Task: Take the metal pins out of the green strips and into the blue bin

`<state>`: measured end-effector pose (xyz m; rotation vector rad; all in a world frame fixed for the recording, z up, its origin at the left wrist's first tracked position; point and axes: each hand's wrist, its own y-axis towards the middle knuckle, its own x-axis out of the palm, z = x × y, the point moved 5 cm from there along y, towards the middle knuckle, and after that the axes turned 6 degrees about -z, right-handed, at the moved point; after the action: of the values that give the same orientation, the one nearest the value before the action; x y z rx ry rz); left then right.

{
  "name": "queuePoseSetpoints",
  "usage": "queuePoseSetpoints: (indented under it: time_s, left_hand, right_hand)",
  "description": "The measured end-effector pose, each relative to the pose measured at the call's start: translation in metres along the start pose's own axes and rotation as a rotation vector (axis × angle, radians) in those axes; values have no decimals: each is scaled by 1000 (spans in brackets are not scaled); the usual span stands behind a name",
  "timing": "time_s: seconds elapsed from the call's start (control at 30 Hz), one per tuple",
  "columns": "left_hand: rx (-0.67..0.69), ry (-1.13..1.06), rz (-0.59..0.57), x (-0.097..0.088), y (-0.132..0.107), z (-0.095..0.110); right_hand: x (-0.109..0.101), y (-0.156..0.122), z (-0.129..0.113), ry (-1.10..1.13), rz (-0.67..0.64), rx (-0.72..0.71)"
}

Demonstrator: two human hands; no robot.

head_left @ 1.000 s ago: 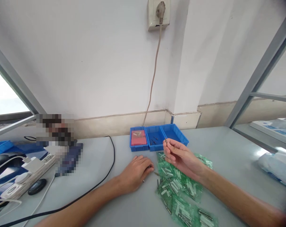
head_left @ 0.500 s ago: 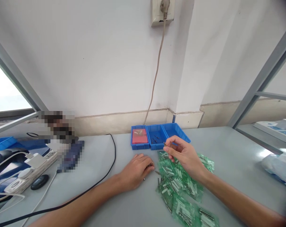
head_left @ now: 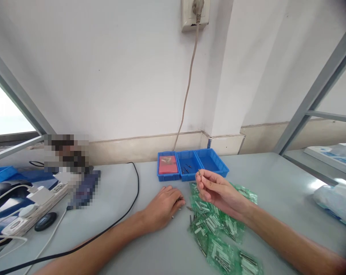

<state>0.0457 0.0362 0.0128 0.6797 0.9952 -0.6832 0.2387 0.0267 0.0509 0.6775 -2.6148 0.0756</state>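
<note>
My right hand (head_left: 215, 187) is raised over the bags, thumb and fingertips pinched on a small metal screw-like piece (head_left: 199, 173). My left hand (head_left: 165, 206) rests on the table with its fingers curled inward; small dark bits show by the thumb, but the palm is hidden. Tiny metal pieces lie beside that hand. Green plastic bags (head_left: 220, 252) of metal pins and white pieces spread under and below my right hand. Several loose metal pins (head_left: 201, 247) lie along their left side. Behind my right hand, a blue bin (head_left: 187, 177) holds a few dark pins.
Another blue bin (head_left: 168, 177) with a red packet (head_left: 167, 165) stands left of the middle one, and a third blue bin (head_left: 214, 160) is at right. A black cable (head_left: 134, 204) crosses the table and my left forearm. Power strips (head_left: 16, 225) lie at far left.
My right hand has turned, so the pinched metal piece now points upward and shows more clearly. My left hand stays in place on the table. The view has shifted slightly.
</note>
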Motion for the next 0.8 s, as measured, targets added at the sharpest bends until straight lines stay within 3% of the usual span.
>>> queuePoseSetpoints:
  time_s: [0.17, 0.47, 0.57, 0.67, 0.8]
  left_hand:
    - [-13, 5, -19, 1, 0, 0]
    - [-31, 8, -30, -1, 0, 1]
    - [-12, 13, -24, -2, 1, 1]
    - [-7, 11, -19, -2, 0, 1]
    - [-6, 17, -26, -1, 0, 2]
  right_hand:
    - [-8, 1, -2, -120, 100, -74]
    - [-7, -3, -14, -832, 283, -327]
    - [-4, -3, -12, -757, 223, -278]
    - [-2, 0, -6, -495, 87, -136]
    - [-3, 1, -2, -191, 45, -62]
